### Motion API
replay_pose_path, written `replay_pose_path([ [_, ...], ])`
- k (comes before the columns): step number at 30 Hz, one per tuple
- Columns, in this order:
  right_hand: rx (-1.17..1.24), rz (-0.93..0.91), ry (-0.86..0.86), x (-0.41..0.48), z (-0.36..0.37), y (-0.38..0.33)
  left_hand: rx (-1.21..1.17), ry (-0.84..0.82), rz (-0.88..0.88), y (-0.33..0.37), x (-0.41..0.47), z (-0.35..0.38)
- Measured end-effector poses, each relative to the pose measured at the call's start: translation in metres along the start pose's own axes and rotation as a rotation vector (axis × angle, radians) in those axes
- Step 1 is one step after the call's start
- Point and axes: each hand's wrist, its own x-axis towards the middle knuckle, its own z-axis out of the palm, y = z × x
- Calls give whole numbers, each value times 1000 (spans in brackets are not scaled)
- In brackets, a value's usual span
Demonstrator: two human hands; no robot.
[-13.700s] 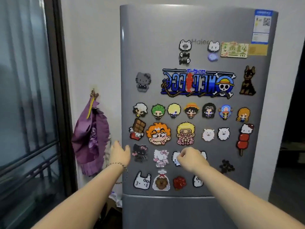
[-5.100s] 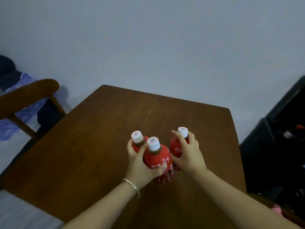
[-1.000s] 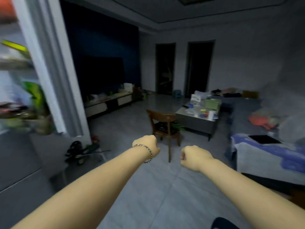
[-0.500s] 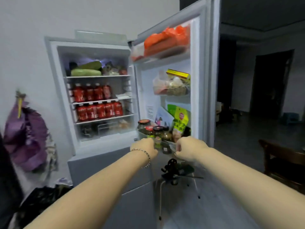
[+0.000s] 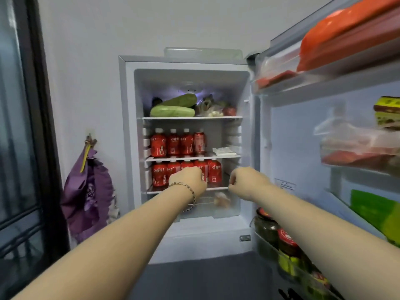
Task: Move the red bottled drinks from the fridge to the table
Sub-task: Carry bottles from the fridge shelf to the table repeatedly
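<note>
Fingers (image 5: 233, 179) curled tight, empty — left hand (image 5: 189, 180), right hand (image 5: 249, 182) — before smooth, cylindrical red bottled drinks (image 5: 173, 144), white-capped

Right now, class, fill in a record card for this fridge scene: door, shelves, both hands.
fridge door: open, swung to the right
top shelf: green gourds
middle shelf: upper red bottles, upright in a row
shelf below: lower red bottles, upright in a row
left hand: fingers curled, in front of the lower row, no grip seen
right hand: fingers curled, empty, right of that row
door rack: jars
</note>
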Motion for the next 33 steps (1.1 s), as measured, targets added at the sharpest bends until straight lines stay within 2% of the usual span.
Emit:
replay_pose_path([
  [4, -8, -49, 31, 102, 13, 3, 23, 57, -56, -24, 79, 14],
  [7, 25, -67, 65, 175, 30, -2, -45, 133, -117, -51, 131, 28],
  [13, 107, -108, 210, 290, 66, -22, -121, 397, -188, -112, 231, 55],
  [17, 211, -43, 254, 361, 86, -42, -174, 445, -319, -148, 297, 65],
  [22, 185, 57, 177, 449, 91, -67, -76, 479, -443, -178, 370, 78],
  [26, 301, 227, 139, 500, 92, -82, 44, 633, -453, -188, 394, 90],
  [29, 379, 336, 141, 518, 104, -86, 118, 529, -405, -194, 399, 91],
  [33, 445, 361, 203, 528, 110, -88, -93, 483, -356, -190, 394, 86],
])
